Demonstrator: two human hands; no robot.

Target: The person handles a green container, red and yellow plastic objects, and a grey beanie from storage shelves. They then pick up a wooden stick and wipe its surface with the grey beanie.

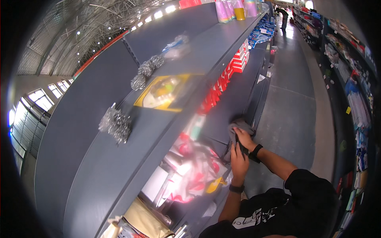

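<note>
My right hand [245, 139], with a dark band at the wrist, holds a crumpled grey cloth [241, 125] at the outer edge of the lower grey shelf [218, 125]. Just below it, my left hand [239, 162], also with a dark wristband, has its fingers stretched against the lower part of the cloth; whether they grip it is hidden. Left of the hands, on the lower shelf, lies a heap of clear plastic packaging with pink and red print [193, 169]. A yellow piece [215, 185] sits at the heap's near edge.
The upper grey shelf [125, 160] bears silver tinsel bundles [116, 125], a yellow-edged packet [162, 92] and a clear bag [177, 49]. Red and white boxes [238, 59] line the lower shelf. Right of it runs the aisle floor [285, 119], beside stocked shelves; a person [283, 18] stands bent far off.
</note>
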